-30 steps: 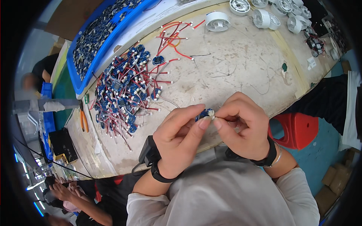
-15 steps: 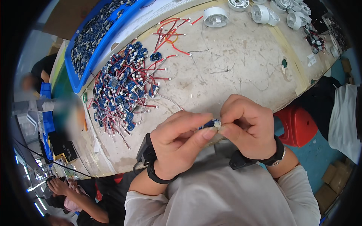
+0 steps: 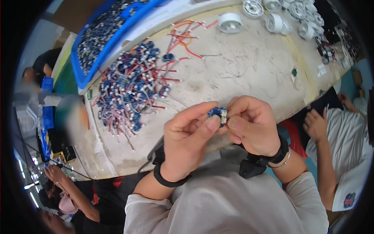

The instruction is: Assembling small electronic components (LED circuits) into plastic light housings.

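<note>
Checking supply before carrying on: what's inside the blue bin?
The blue bin holds many small dark and pale parts. The top layer hides whatever lies beneath; its far end is out of frame.

Small blue circuit board (image 3: 216, 111), white connector at right edge, pinched in left hand (image 3: 184, 136)

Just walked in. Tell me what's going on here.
A person is working on a small blue board over the near edge of a table. The left grip pinches the board, and the right grip is at its white connector; whether it holds a wire is too small to tell. To the left lies a pile of wired boards, with loose red wires beyond its right side. White housings stand at the far side.
</note>
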